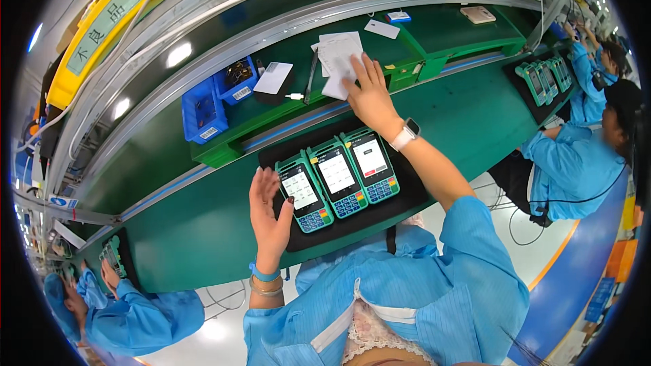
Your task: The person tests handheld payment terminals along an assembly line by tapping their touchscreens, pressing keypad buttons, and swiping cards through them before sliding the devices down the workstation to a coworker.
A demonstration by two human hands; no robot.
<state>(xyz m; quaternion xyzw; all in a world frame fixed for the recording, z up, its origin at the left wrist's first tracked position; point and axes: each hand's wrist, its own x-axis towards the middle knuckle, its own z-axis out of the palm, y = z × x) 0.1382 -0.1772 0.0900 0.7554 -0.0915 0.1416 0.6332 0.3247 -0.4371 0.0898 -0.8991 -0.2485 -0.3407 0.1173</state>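
my right hand (369, 95) lies flat, fingers spread wide, on the white papers (339, 61) on the green shelf (434, 34). my left hand (268, 213) is open, fingers loose and holding nothing, just beside the left terminal (303, 192). three terminals stand in a row on the black mat (380, 210), on the green bench (203, 230) near my body.

Upper left of the frame: a yellow bin (115, 10) above two blue parts bins (217, 98). Upper right: a white card (382, 28), a beige device (478, 14). Right edge: co-workers in blue coats (576, 163).
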